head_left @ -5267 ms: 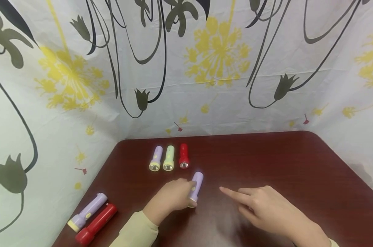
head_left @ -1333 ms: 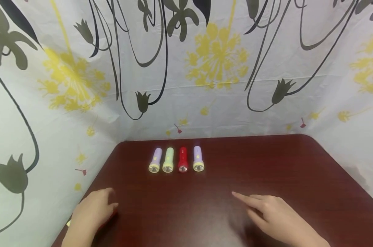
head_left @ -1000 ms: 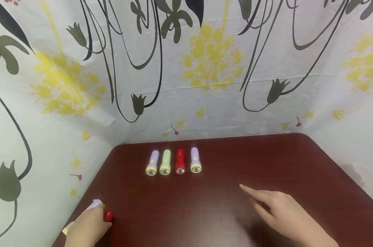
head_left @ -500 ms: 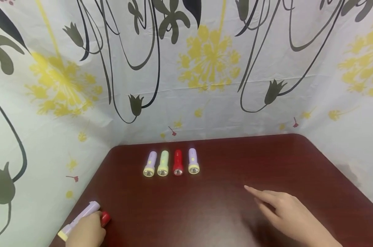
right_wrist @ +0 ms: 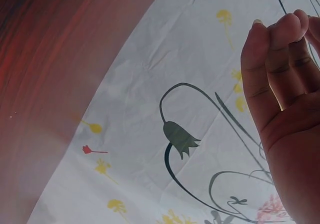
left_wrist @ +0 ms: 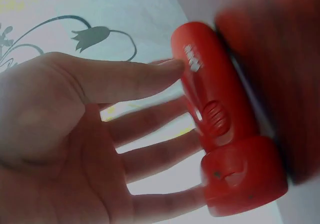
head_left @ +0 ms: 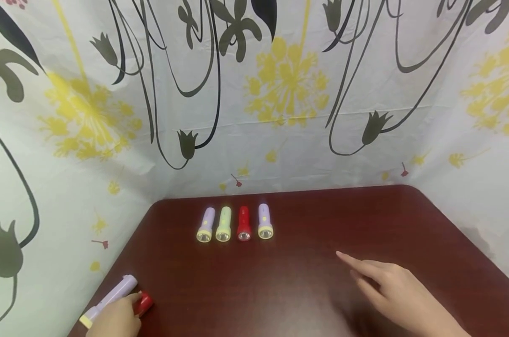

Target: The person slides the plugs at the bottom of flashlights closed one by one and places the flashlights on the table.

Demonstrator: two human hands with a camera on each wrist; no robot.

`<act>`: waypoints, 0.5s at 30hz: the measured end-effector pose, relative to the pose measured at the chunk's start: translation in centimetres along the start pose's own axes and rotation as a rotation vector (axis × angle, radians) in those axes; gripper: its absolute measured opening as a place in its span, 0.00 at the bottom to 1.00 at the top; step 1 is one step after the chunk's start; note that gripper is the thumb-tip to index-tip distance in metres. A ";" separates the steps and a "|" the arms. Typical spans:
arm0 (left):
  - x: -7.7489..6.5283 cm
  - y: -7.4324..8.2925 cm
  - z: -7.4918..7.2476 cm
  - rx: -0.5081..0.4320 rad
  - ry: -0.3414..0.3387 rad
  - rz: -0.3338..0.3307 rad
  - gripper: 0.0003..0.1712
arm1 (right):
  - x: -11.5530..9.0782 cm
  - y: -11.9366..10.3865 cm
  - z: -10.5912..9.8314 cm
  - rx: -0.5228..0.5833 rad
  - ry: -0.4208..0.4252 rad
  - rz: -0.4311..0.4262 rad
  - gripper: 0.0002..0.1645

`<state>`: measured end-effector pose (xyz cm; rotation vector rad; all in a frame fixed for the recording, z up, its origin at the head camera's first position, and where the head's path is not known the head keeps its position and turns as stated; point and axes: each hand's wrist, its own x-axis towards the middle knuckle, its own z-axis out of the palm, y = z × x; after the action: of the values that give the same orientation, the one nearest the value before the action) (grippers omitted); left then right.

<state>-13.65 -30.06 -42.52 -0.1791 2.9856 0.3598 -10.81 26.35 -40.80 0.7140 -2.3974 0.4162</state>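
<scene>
My left hand (head_left: 116, 319) is at the table's left edge, gripping a red flashlight (head_left: 144, 303). In the left wrist view the thumb lies on the barrel of this red flashlight (left_wrist: 220, 103), near white lettering, and the fingers reach behind it; a ridged switch shows on its side. Right beside the hand lies a longer purple flashlight (head_left: 113, 295) with a pale yellow head, partly covered by the hand. My right hand (head_left: 395, 290) hovers over the right half of the table, holding nothing, index finger extended. Its loosely bent fingers appear in the right wrist view.
Toward the back, a row of small flashlights lies lens-forward: purple (head_left: 206, 223), pale green (head_left: 224, 223), red (head_left: 243, 223) and another purple one (head_left: 265, 220). The dark red-brown table (head_left: 305, 262) has rounded far corners. A flower-patterned white curtain (head_left: 279, 164) surrounds its back and sides.
My left hand released the small purple flashlight, which now ends the back row, then moved left to the red flashlight and took hold of it. The right hand shifted slightly right.
</scene>
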 end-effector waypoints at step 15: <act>0.2 -0.9 0.4 0.023 -0.068 0.021 0.29 | 0.1 0.1 -0.7 -0.012 -0.027 0.052 0.41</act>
<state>-13.68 -30.82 -43.18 -0.1305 2.9254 0.3268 -10.65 26.68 -40.22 0.6569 -2.4462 0.4160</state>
